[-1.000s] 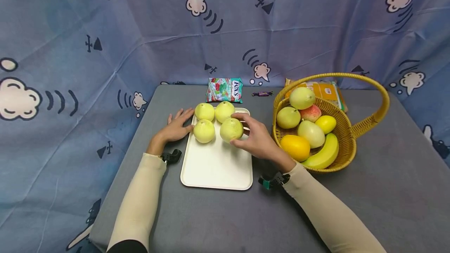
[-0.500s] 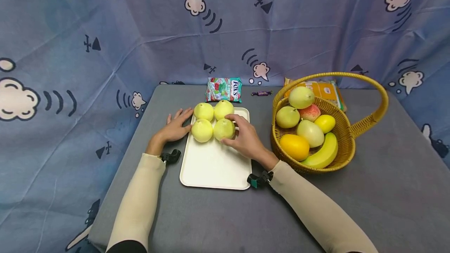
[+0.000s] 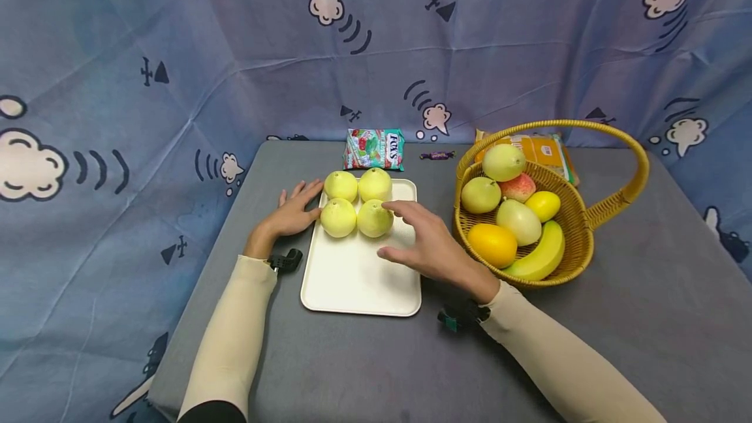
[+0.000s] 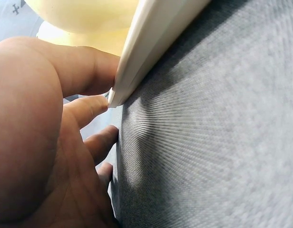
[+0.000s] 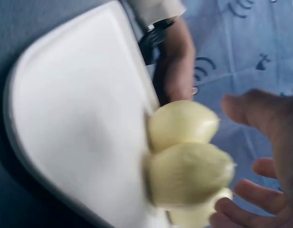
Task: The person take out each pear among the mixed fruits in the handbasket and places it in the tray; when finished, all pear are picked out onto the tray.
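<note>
Four round fruits (image 3: 338, 218) look settled on your tray (image 3: 358, 279); basket (image 3: 578, 240) holds more fruit (image 3: 519, 224). Your right hand (image 3: 433, 243) wide, holding nothing; left hand (image 3: 290, 217) loosely spread, touching tray.

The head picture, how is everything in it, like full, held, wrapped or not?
Tray, lying flat, partly covered
Four green fruits, whole, on the tray
Left hand, touching the tray's edge
Right hand, thumb and fingers apart, holding nothing
Basket, upright, loaded
Banana, unpeeled, in the basket
Purple candy, wrapped
Teal packet, can't tell if opened
Orange packet, partly hidden behind the basket
</note>
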{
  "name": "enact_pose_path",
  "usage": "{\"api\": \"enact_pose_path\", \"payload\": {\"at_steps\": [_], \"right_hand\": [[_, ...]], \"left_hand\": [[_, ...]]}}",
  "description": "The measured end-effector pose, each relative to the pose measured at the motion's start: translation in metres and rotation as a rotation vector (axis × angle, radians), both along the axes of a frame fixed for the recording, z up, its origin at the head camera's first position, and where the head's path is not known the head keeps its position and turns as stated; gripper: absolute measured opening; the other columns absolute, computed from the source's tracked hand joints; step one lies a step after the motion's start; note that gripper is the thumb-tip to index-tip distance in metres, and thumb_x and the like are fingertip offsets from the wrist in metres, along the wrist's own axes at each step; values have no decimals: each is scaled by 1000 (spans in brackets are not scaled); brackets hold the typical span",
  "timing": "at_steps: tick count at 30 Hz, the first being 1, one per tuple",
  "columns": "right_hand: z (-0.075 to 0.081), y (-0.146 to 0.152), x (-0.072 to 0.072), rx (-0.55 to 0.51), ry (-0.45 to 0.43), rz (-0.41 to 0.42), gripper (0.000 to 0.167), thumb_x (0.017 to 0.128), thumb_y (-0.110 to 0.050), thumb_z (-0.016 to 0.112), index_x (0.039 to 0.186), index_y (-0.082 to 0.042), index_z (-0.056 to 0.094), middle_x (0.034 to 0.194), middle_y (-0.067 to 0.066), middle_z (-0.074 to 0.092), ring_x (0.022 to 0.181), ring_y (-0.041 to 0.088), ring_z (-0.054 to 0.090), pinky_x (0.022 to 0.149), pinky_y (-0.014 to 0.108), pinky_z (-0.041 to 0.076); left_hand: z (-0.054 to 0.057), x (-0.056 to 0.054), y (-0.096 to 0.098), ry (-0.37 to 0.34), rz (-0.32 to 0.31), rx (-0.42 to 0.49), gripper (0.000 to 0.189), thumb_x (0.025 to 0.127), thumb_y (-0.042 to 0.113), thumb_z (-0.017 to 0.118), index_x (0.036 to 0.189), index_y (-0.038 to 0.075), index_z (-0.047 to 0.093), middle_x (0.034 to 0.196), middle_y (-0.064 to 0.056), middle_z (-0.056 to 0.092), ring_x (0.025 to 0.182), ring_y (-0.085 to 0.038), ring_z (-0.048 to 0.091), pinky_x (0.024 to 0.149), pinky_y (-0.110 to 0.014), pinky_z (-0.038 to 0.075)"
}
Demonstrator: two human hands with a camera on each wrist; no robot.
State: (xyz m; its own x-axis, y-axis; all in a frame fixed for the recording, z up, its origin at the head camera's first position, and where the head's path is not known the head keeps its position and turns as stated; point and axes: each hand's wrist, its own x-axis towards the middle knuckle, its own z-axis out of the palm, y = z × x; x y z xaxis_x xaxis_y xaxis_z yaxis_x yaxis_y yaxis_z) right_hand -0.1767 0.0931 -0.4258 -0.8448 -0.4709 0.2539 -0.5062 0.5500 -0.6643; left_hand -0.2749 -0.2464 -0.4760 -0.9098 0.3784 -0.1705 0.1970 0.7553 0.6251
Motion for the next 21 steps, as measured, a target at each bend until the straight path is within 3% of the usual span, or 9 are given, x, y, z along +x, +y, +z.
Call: {"api": "enact_pose_path", "payload": {"at_steps": [6,12,15,21], "right_hand": [[47,46,16,144,-85,98,85,86,-41,95,157,-12,59,153,10,66,128,31,70,109,55,59],[90,100,23,262,-108,69,75,91,-46,91,152,-13,64,145,6,71,124,28,71,106,58,59],[102,124,24,272,-98,29,69,92,-40,91,150,-13,66,143,7,73,124,29,74,104,58,60],[107,157,22,306,-189,-106,66,97,-40,86,153,-12,64,151,18,67,129,46,70,103,65,59]], "left_hand": [[2,1,2,-2,1,6,73,113,27,52,177,14,20,185,-13,15,172,-40,-4,131,-67,-20],[3,2,1,-3,3,5,73,114,28,51,178,15,19,185,-13,15,172,-40,-5,132,-66,-20],[3,1,1,0,5,3,72,114,28,51,178,14,19,185,-13,14,172,-40,-5,132,-66,-20],[0,0,0,-8,7,-1,72,114,28,51,178,16,19,185,-11,14,173,-37,-6,132,-65,-20]]}}
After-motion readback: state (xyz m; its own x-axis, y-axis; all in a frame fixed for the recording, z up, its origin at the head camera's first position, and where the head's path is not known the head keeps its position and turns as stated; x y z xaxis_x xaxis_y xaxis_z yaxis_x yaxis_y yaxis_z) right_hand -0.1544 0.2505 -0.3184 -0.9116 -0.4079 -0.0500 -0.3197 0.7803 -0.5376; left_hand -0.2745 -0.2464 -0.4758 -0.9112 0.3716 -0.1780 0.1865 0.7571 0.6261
